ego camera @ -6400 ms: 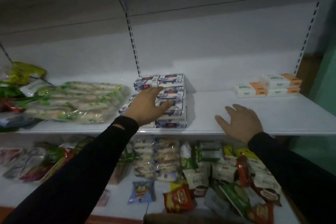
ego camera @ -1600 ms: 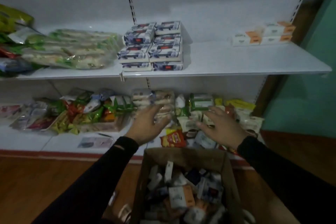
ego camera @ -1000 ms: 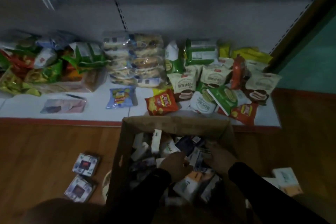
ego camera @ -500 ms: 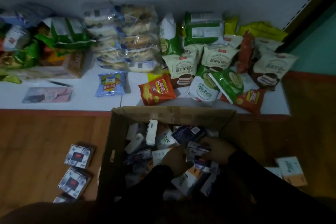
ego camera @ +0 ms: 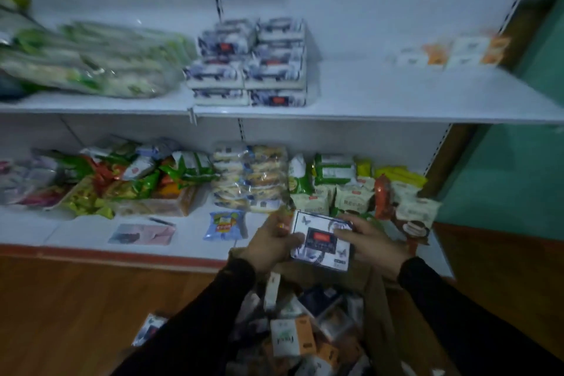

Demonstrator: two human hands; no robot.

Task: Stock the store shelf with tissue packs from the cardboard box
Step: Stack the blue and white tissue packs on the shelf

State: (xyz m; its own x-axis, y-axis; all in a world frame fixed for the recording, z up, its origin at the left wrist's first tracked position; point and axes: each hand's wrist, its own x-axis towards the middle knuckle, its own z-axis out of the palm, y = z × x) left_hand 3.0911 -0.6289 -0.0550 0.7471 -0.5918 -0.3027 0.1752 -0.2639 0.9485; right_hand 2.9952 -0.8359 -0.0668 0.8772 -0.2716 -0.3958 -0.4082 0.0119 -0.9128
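Two hands hold one blue-and-white tissue pack (ego camera: 322, 240) above the open cardboard box (ego camera: 378, 327), in front of the lower shelf (ego camera: 76, 232). The left hand (ego camera: 271, 243) grips the pack's left edge, its thumb curled over the front face, and the right hand (ego camera: 370, 243) grips the right side with its fingers bent over the top corner. The pack is tilted slightly, its dark label facing up. The box below is crowded with loose packs, among them a white-and-orange pack (ego camera: 291, 337). On the upper shelf (ego camera: 396, 94) stands a stack of blue tissue packs (ego camera: 253, 64), with white-and-orange packs (ego camera: 451, 50) well apart to its right and green-printed bags (ego camera: 91, 61) to its left. Snack packets (ego camera: 244, 180) crowd the lower shelf, and another blue pack (ego camera: 149, 328) lies on the wooden floor (ego camera: 61, 308) left of the box.
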